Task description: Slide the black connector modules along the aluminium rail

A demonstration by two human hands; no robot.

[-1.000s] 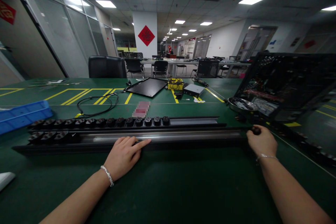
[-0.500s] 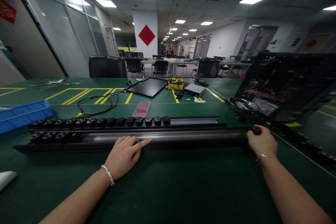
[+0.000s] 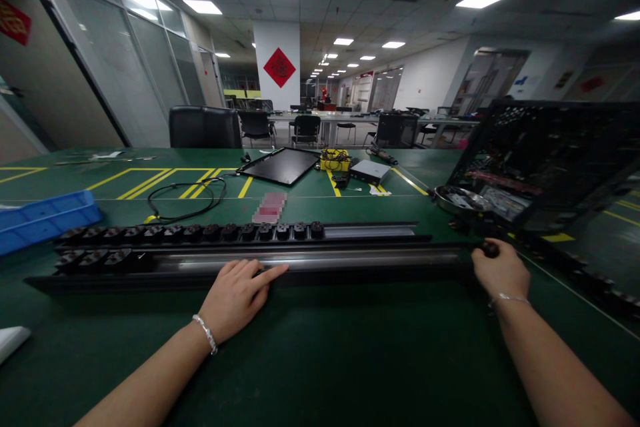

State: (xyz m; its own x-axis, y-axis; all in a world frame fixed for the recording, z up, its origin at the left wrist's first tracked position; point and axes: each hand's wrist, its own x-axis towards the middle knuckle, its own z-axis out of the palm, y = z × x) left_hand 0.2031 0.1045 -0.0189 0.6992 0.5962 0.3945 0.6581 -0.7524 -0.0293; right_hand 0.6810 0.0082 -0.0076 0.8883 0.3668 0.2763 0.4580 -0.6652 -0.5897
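A long black rail (image 3: 360,259) with a shiny metal channel lies crosswise in front of me. My left hand (image 3: 240,297) rests over its near wall, fingers on top and one finger stretched to the right along the edge. At the rail's right end, my right hand (image 3: 501,270) is closed around a small black rounded piece (image 3: 491,249), mostly hidden by the fingers. Several black plug adapters with prongs (image 3: 95,258) sit in the channel's left end. Just behind, a second rail (image 3: 370,231) carries a longer row of similar black adapters (image 3: 230,231).
A blue plastic bin (image 3: 50,219) stands at left, near a coiled black cable (image 3: 187,203). Farther back lie a flat black panel (image 3: 285,167), a yellow box with cables (image 3: 335,160) and a grey box (image 3: 369,171). An open computer case (image 3: 555,160) and metal bowl (image 3: 463,201) are at right.
My right hand has shifted very slightly to the right with the black piece. The left hand and the rails stay where they were.
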